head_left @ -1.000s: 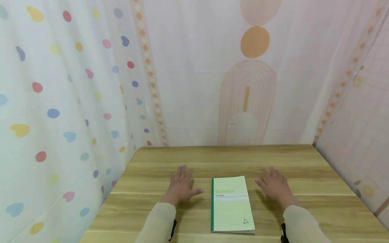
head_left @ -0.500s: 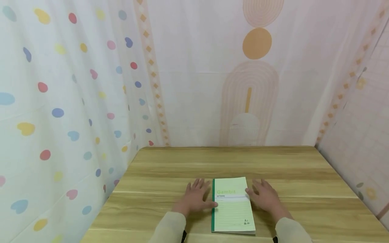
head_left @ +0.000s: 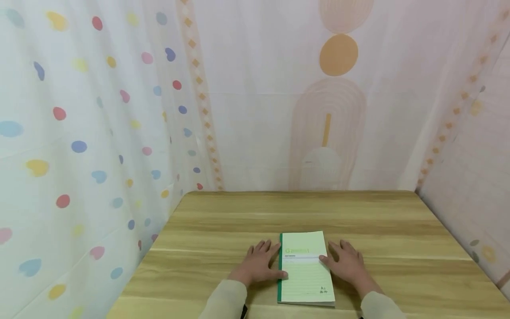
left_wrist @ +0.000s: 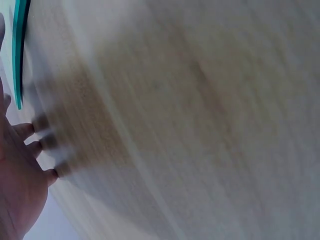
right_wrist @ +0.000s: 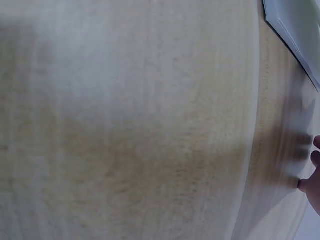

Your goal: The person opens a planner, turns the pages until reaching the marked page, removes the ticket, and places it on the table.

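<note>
A pale green notebook (head_left: 304,281) with a darker green spine lies flat on the wooden table, its cover reading "Gambit". My left hand (head_left: 258,266) is spread at its left side, thumb over the spine edge and fingertips beside the spine. Across from it, my right hand (head_left: 346,266) has its thumb at the right edge of the cover, the other fingers spread beside the book. In the left wrist view the green spine (left_wrist: 18,55) shows above the left fingers, which reach down to the tabletop. A notebook corner (right_wrist: 295,30) appears at upper right in the right wrist view.
The wood-grain table (head_left: 223,212) reaches back to a pink patterned curtain (head_left: 255,133). A dotted curtain (head_left: 99,133) hangs along the left, and another pale curtain (head_left: 478,177) borders the right side.
Both hands have moved inward from either side of the notebook and slightly toward the body. Their thumbs now overlap its edges. The notebook has stayed in place on the table.
</note>
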Demonstrator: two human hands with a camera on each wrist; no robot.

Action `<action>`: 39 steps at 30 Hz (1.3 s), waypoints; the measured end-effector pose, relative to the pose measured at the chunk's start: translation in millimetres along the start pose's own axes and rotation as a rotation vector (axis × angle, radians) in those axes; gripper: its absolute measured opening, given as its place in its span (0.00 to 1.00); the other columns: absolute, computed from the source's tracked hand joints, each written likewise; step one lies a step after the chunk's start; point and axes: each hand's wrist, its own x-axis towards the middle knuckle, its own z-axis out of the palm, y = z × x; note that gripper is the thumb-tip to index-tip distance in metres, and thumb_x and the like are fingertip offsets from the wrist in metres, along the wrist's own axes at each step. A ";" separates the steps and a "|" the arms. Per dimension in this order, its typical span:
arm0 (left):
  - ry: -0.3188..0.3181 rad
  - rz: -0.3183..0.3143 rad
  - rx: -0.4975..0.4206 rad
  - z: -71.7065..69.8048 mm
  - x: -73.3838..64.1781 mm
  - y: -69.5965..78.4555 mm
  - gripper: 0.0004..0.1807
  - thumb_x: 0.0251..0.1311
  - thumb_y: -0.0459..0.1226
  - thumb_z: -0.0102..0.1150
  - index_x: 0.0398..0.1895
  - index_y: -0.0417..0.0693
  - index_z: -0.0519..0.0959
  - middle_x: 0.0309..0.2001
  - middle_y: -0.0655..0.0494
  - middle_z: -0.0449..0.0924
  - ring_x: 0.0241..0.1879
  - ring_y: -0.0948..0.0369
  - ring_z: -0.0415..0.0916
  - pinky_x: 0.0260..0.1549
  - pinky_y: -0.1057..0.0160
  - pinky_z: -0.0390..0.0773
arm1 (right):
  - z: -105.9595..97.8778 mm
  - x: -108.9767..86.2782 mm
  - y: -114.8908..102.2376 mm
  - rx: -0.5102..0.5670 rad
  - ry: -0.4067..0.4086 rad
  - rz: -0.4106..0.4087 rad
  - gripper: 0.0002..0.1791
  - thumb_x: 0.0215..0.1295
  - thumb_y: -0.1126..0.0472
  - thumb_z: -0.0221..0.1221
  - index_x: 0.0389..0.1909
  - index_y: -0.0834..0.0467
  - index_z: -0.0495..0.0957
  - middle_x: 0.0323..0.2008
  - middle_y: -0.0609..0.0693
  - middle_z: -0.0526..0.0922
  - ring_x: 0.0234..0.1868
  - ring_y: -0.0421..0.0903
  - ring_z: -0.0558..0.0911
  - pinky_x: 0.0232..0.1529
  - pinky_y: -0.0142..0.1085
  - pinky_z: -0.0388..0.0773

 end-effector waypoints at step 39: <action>-0.009 -0.021 0.001 -3.2 -1.1 2.6 0.45 0.57 0.69 0.55 0.75 0.61 0.64 0.77 0.45 0.52 0.77 0.47 0.42 0.71 0.41 0.43 | -6.1 6.3 -31.9 0.219 0.132 -0.158 0.32 0.70 0.60 0.58 0.71 0.65 0.64 0.68 0.68 0.67 0.69 0.71 0.61 0.66 0.65 0.57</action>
